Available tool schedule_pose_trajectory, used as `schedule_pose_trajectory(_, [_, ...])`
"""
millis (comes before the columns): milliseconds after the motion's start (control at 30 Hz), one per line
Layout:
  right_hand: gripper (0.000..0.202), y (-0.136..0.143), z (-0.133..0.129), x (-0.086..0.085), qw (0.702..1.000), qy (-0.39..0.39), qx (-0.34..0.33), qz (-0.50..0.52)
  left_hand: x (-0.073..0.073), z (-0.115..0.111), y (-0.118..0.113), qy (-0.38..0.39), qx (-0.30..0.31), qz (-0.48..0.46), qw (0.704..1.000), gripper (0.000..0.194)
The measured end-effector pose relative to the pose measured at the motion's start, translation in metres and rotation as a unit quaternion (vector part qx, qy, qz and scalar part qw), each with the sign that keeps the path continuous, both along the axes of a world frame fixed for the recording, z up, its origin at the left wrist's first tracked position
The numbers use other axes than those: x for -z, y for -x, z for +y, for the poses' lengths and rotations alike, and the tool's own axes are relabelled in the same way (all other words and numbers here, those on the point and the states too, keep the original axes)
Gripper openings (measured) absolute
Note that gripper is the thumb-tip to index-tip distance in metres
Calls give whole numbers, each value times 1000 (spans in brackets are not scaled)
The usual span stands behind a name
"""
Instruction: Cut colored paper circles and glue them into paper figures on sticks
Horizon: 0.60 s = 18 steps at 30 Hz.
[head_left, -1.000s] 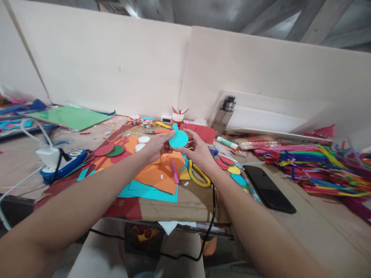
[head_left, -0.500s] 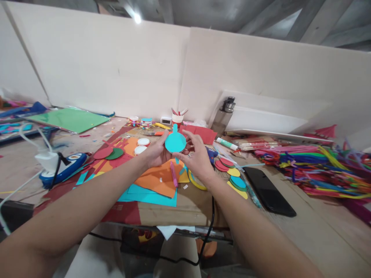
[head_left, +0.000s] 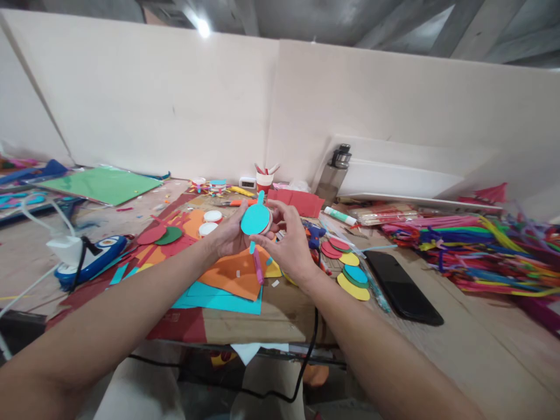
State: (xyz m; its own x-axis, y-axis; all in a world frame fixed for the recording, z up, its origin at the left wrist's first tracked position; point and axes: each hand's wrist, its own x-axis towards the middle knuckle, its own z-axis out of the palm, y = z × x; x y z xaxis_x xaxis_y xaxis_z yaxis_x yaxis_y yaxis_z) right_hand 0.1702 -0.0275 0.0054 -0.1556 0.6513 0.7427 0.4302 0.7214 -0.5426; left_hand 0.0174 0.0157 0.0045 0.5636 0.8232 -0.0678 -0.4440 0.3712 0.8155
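Left hand (head_left: 231,238) cradles left edge of blue disc (head_left: 255,219) at frame centre; fingertips hidden behind it, so we cannot tell how they press; right hand (head_left: 289,239) pinches right rim, thumb low, other fingers bent; we judge steadying disc as step in hand, next move calling for even hold; power strip (head_left: 94,265) at left; orange sheet (head_left: 230,275), pink pen (head_left: 258,269) below hands; glue gun (head_left: 315,234) crowds right hand; cable (head_left: 315,326) dangles lower centre, could snag; phone (head_left: 405,287) lower right.

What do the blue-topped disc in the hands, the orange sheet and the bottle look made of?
Disc: flat, matte blue face, probably card or paper.
Orange sheet: dull, thin, likely paper, though foam is possible.
Bottle: smoky, see-through-looking body, likely plastic, possibly glass.
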Motion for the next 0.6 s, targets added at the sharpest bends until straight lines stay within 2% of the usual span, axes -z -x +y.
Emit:
schedule_pose_trajectory(167, [53,2,-3,-2,999,-33,2,-12,2,1,2,7,-15,10,1000,67])
schedule_pose_trajectory(400, [49,3,-5,-3,997,-69,13,-14,1,2,2,-29,-15,20,999,71])
schedule_pose_trajectory(600, [48,0,-1,-2,998,-56,15,-8,-3,-1,5,-66,-9,0,998,73])
